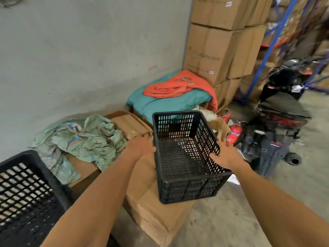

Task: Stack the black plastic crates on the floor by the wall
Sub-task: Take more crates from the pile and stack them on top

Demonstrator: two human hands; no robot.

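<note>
I hold an empty black slotted plastic crate [187, 155] upright above a flat cardboard box [153, 209]. My left hand [140, 146] grips its left rim, thumb over the edge. My right hand [225, 155] grips the right rim, fingers curled over the wall. A second black plastic crate [26, 189] sits at the lower left, partly cut off by the frame, with light showing through its slots. Both arms reach forward from the bottom of the view.
A grey wall [80, 59] runs behind. Crumpled greenish paper [80, 139] lies on cartons, teal and orange cloth [170, 91] on another. Tall stacked cardboard boxes [219, 50] stand at the corner. A parked scooter [281, 118] and blue shelving [267, 50] are right.
</note>
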